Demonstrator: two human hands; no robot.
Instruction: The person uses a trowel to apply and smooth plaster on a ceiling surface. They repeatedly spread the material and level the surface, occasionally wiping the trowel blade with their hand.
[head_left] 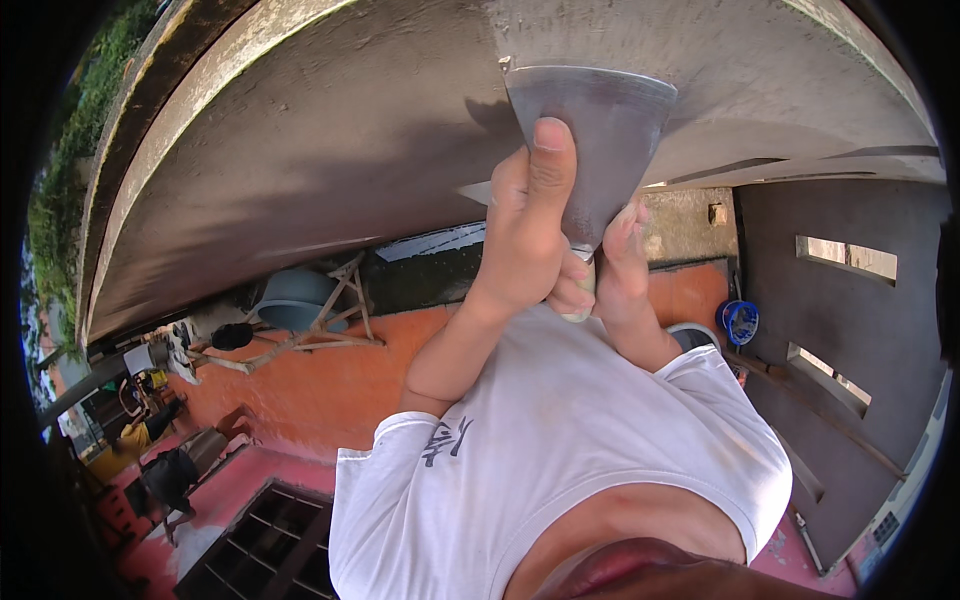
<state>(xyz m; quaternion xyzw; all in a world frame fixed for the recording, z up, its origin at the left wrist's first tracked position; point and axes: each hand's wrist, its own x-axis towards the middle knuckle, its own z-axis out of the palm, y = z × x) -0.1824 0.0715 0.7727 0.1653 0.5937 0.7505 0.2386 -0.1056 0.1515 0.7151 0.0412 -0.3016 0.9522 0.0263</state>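
Note:
A wide putty knife (600,125) with a flared grey metal blade is between my two hands. Its broad edge meets a grey plastered surface (330,150) that curves across the upper view. My left hand (530,225) is closed round the handle side, with the thumb laid flat along the blade's face. On the other side, my right hand (625,255) grips near the narrow base of the blade, fingertips against its edge. Part of a pale handle (578,303) shows between the hands; the rest is covered. A pale pointed shape behind my left hand cannot be made out.
Off to the left are a blue-grey basin (295,297) and a frame of rough wooden poles (335,325) by an orange surface (300,395). At right, a blue bucket (738,322) sits near a grey wall (830,240) with slots. A dark grilled window (265,545) shows lower left.

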